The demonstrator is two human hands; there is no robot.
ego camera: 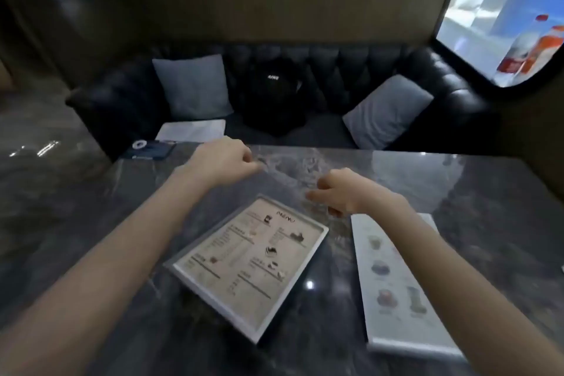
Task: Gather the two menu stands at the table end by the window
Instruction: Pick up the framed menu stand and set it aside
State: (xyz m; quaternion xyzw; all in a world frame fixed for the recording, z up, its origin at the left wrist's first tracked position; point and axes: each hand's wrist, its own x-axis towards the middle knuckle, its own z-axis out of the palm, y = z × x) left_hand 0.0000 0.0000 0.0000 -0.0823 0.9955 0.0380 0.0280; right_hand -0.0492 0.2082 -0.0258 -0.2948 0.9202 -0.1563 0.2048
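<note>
Grey marble table [457, 192] bears two menu stands: the framed menu [248, 265] lies flat at centre, the picture menu [396, 284] flat just right of it. Left hand [222, 162] and right hand [338, 192] hover above, fingers loosely curled, holding nothing.

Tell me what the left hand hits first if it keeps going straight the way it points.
Probably nothing on the table: past the left hand the marble looks bare to its far edge, then comes the black bag on the sofa. Depth is uncertain.
</note>
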